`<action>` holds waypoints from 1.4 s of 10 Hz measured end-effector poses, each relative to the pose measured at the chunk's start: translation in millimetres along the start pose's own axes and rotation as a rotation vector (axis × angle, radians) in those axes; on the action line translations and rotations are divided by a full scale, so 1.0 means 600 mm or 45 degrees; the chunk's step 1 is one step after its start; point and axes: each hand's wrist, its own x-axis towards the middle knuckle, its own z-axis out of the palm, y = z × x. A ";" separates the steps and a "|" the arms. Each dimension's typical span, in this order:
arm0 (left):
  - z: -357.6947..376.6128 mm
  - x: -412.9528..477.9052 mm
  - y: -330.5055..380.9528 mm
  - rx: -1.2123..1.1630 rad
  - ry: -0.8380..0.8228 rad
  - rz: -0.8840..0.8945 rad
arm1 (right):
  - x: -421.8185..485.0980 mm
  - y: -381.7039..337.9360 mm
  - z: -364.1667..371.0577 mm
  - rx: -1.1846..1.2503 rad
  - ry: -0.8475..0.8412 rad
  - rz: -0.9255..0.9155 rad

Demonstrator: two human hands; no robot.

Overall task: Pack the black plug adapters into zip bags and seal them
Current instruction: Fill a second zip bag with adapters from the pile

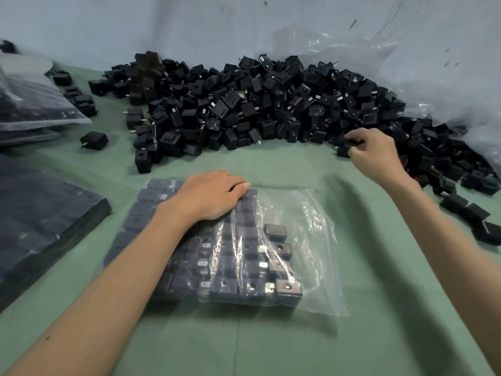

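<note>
A clear zip bag (303, 240) lies flat on the green table in front of me, its left part packed with rows of black plug adapters (249, 267). My left hand (211, 196) rests palm down on the bag's far left part, fingers straight. A big heap of loose black adapters (257, 104) runs across the back of the table. At the heap's right front edge my right hand (374, 153) pinches one black adapter (352, 143) between thumb and fingers.
Filled bags of adapters lie at the left: one dark stack (46, 221) near me, others (32, 109) farther back. Crumpled clear plastic (406, 71) lines the wall behind the heap. Stray adapters (474, 215) sit at the right edge and one (93, 139) at the left.
</note>
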 end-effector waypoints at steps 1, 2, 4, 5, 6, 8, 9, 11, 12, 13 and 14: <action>0.000 0.000 -0.001 0.000 -0.002 -0.010 | 0.058 0.035 0.041 -0.341 -0.362 0.054; 0.001 0.001 -0.001 -0.001 -0.004 -0.008 | 0.068 0.062 0.072 -0.350 -0.309 0.105; 0.000 0.000 0.000 -0.013 -0.019 -0.006 | 0.064 0.064 0.059 -0.387 -0.284 0.263; 0.000 0.000 0.000 -0.011 -0.018 0.001 | 0.033 0.046 0.032 -0.165 -0.418 0.187; -0.001 0.000 -0.001 -0.005 -0.005 0.006 | -0.031 0.009 -0.005 0.147 -0.775 0.073; 0.001 0.000 -0.001 -0.004 -0.005 0.003 | -0.159 -0.022 -0.032 0.414 -1.260 -0.197; 0.001 0.000 -0.001 -0.003 -0.007 0.001 | -0.184 -0.028 -0.034 0.616 -1.179 -0.205; 0.001 0.000 0.000 0.005 -0.005 -0.005 | -0.196 -0.039 -0.054 0.629 -1.519 -0.204; 0.001 0.000 0.000 -0.009 -0.006 -0.007 | -0.195 -0.044 -0.056 0.725 -1.405 -0.203; 0.002 0.001 -0.001 -0.015 -0.009 -0.005 | -0.191 -0.041 -0.058 0.866 -1.237 -0.172; 0.002 0.000 -0.001 -0.024 0.000 -0.007 | -0.198 -0.044 -0.050 1.007 -1.369 -0.100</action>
